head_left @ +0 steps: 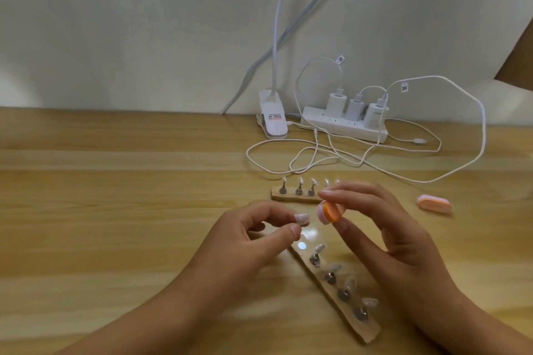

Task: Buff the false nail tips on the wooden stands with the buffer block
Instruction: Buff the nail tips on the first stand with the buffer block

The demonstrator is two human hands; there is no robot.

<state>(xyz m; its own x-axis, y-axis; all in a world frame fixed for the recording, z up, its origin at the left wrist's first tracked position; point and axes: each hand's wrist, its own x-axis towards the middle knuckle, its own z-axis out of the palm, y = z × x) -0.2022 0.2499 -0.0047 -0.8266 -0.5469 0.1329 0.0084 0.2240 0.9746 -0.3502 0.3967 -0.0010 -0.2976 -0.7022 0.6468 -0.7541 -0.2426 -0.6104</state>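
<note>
Nearest to me, a wooden stand (362, 331) lies at an angle on the tabletop (115, 196), running from under the hands toward the lower right. I count four metal holders on it, each carrying a pale nail tip (370, 302).

Above its far end, the left grip (253, 239) is clamped on a loose false nail tip (301, 218), pinched between thumb and forefinger. Just beside it, the right grip (389, 239) is clamped on the orange and pink buffer block (331, 212), held up off the tabletop between thumb and fingertips. Block and tip are close together; I cannot tell whether they touch.

Behind the hands sits a second wooden stand (291, 197), partly hidden by the right fingers, with its tips upright. To the right lies another buffer block (434, 203). Farther back, white cables (317, 153) loop toward a power strip (343, 125) with three chargers, and a clip lamp base (272, 115) stands at the wall.
</note>
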